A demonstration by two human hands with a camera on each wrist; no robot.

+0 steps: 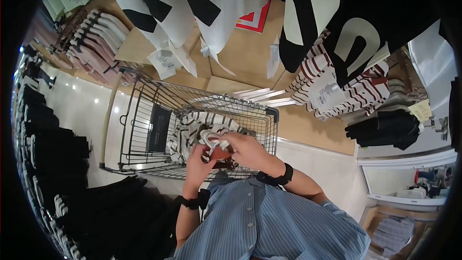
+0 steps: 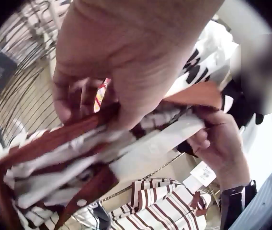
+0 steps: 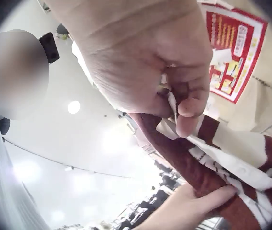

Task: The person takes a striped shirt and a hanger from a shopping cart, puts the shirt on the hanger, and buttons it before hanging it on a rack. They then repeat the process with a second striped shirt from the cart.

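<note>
Both my hands hold a white garment with dark stripes and a rust-brown trim (image 1: 222, 153) above the shopping cart (image 1: 126, 166). My left hand (image 1: 196, 166) pinches the brown edge between thumb and fingers, as the left wrist view shows up close. On the other side, my right hand (image 1: 248, 151) has its fingers curled round the garment's edge and a white strip (image 3: 236, 167). In the left wrist view the brown band (image 2: 54, 139) runs round an opening, with a light button (image 2: 81, 202) near its lower end. More striped cloth (image 1: 183, 137) lies in the cart.
White and black printed garments (image 1: 313, 19) hang overhead in front. Brown-striped shirts (image 1: 332, 89) hang on a rack at the right. Dark clothes (image 1: 115, 207) line the left, near my left arm. A wooden display panel (image 1: 317, 132) stands behind the cart.
</note>
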